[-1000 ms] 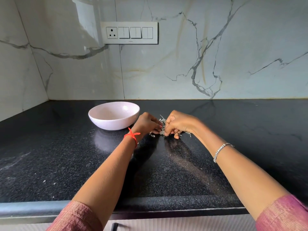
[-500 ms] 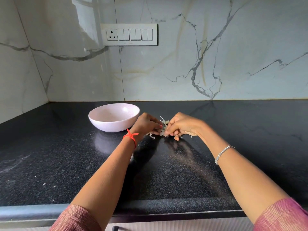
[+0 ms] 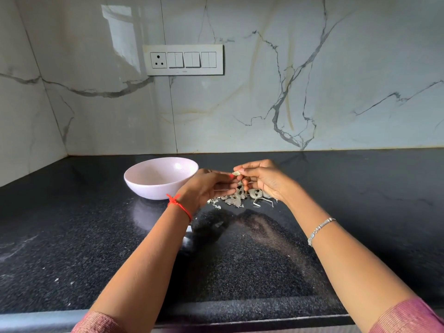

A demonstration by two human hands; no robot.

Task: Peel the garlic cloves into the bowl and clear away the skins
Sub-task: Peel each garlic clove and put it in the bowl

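Observation:
A pale pink bowl [image 3: 153,186] stands on the black counter, left of my hands. My right hand [image 3: 264,180] is raised above the counter and pinches a small garlic clove [image 3: 236,173] between thumb and fingers. My left hand [image 3: 209,186] is beside it, its fingertips touching the same clove. Under both hands lies a pile of papery garlic skins [image 3: 240,200]. The inside of the bowl is not visible from here.
The black granite counter [image 3: 96,248] runs to a front edge near me. A marble wall with a switch panel [image 3: 183,60] stands behind. Small skin flakes [image 3: 56,280] are scattered on the counter at the left.
Both hands have lifted off the skin pile on the counter. The right hand now pinches a clove in the air, and the pile below is uncovered.

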